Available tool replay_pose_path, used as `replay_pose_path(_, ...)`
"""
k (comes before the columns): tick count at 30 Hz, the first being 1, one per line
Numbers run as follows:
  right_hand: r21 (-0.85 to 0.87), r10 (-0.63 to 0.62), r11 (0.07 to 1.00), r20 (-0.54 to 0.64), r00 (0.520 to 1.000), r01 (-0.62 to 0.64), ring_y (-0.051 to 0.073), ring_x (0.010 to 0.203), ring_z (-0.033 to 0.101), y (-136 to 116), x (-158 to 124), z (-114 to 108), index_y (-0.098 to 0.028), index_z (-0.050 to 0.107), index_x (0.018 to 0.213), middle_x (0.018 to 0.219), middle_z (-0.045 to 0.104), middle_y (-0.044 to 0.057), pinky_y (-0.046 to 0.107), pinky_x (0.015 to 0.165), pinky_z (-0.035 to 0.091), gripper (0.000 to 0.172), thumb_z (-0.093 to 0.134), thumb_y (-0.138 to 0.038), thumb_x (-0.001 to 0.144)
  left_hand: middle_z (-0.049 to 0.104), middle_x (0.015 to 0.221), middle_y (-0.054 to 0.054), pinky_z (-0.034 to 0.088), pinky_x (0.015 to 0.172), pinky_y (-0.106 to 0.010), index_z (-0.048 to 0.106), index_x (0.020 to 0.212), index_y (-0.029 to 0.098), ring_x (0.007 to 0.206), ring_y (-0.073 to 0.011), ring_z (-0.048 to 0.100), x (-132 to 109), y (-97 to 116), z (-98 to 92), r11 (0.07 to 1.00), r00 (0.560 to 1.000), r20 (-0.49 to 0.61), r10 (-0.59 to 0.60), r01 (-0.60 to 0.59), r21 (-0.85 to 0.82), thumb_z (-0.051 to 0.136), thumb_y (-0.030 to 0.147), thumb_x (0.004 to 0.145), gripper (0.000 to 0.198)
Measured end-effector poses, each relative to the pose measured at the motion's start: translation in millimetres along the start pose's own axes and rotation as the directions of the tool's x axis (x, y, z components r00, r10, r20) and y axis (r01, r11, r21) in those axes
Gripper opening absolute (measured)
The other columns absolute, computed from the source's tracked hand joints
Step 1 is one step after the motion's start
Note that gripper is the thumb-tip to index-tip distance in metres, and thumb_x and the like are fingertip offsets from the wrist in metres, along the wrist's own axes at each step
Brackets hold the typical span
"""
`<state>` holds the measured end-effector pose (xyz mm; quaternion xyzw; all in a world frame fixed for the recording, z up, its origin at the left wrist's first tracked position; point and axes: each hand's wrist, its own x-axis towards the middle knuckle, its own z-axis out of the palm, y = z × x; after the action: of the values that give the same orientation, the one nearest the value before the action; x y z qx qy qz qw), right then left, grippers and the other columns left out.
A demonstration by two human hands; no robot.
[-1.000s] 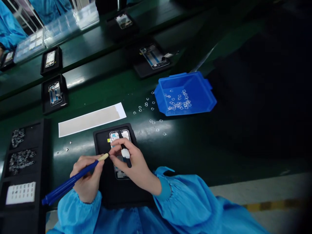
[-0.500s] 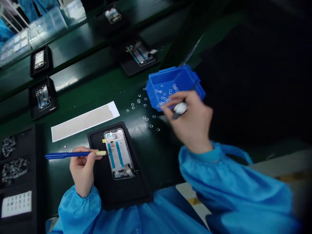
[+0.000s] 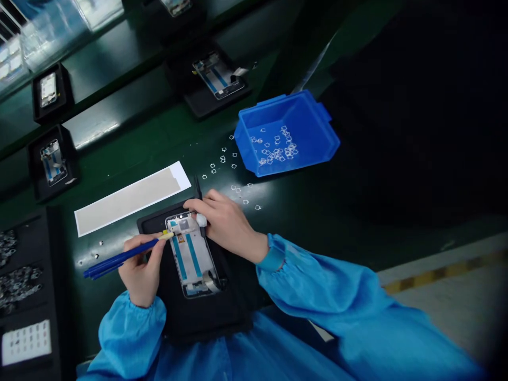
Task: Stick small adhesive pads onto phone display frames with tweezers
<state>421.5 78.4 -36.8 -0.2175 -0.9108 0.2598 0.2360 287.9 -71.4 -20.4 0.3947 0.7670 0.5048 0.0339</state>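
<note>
My left hand (image 3: 141,270) is closed round a blue pen-like stick (image 3: 123,257), its cream tip at the upper left edge of an opened phone body (image 3: 200,259). The phone lies in a black tray (image 3: 198,320) close to my body and shows two blue strips. My right hand (image 3: 232,225) is closed round a thin dark tool (image 3: 197,188) with a white wad (image 3: 201,220) on it. That hand is over the phone's upper right corner, fingers bent toward the top edge. Whether the dark tool has two prongs I cannot tell.
A blue bin (image 3: 293,161) holds several tiny white frames; more (image 3: 234,166) lie scattered beside it. A pale strip sheet (image 3: 130,198) lies behind the tray. Other phone trays (image 3: 194,106) stand farther back. At left is a black parts tray (image 3: 51,296) with small metal pieces.
My right hand has moved from the blue bin left and down to the phone's top, still holding the dark tool. My left hand's stick has tilted, its tip raised onto the phone's edge.
</note>
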Motion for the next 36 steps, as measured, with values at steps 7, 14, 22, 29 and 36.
replay_pose_path(7,0.184,0.006,0.983,0.09,0.996,-0.022,0.02,0.077,0.052,-12.1,-9.0,12.3,-0.018,0.062,0.114,0.075,0.067,0.002,0.031,0.067,0.035,0.032,0.054,-0.002,0.087,0.074,0.086,-0.001,0.06,0.073,-0.03,0.066,0.093,0.021,0.081,-0.0175,0.073,-2.5,-5.4,-3.5,0.982,0.975,0.146,0.167,-0.178,0.068,0.074,0.016,0.081,0.015)
replay_pose_path(14,0.24,0.071,0.966,0.112,0.991,-0.097,0.021,0.082,0.055,-7.1,-7.2,14.7,-0.022,0.061,0.113,0.081,0.07,0.001,0.033,0.072,0.031,0.035,0.055,-0.002,0.085,0.073,0.086,-0.001,0.059,0.075,-0.029,0.068,0.093,0.022,0.08,-0.0169,0.072,-0.3,-6.2,-1.7,0.948,0.949,0.234,0.211,-0.257,0.187,0.073,0.017,0.082,0.013)
replay_pose_path(22,0.283,0.08,0.953,0.119,0.99,-0.111,0.02,0.084,0.055,-7.0,-6.1,12.8,-0.021,0.061,0.113,0.084,0.07,0.001,0.032,0.073,0.028,0.04,0.052,0.003,0.082,0.073,0.086,-0.001,0.058,0.072,-0.03,0.069,0.092,0.021,0.078,-0.0174,0.071,1.9,-3.9,0.9,0.936,0.943,0.256,0.214,-0.273,0.221,0.076,0.018,0.079,0.015)
replay_pose_path(29,0.296,0.063,0.951,0.085,0.994,-0.085,0.021,0.084,0.055,-6.2,-6.8,13.9,-0.018,0.061,0.114,0.082,0.069,0.001,0.032,0.072,0.028,0.044,0.05,0.006,0.079,0.073,0.087,0.0,0.055,0.07,-0.028,0.068,0.092,0.023,0.077,-0.0166,0.07,3.3,-2.0,1.7,0.917,0.927,0.29,0.239,-0.314,0.248,0.074,0.019,0.081,0.012)
replay_pose_path(36,0.308,0.067,0.947,0.086,0.994,-0.09,0.021,0.083,0.054,-6.5,-6.2,12.9,-0.018,0.061,0.111,0.082,0.07,0.0,0.033,0.072,0.027,0.045,0.049,0.008,0.075,0.074,0.089,-0.001,0.054,0.07,-0.026,0.067,0.095,0.022,0.077,-0.0161,0.07,4.3,1.5,2.5,0.882,0.895,0.333,0.296,-0.39,0.263,0.073,0.019,0.083,0.014)
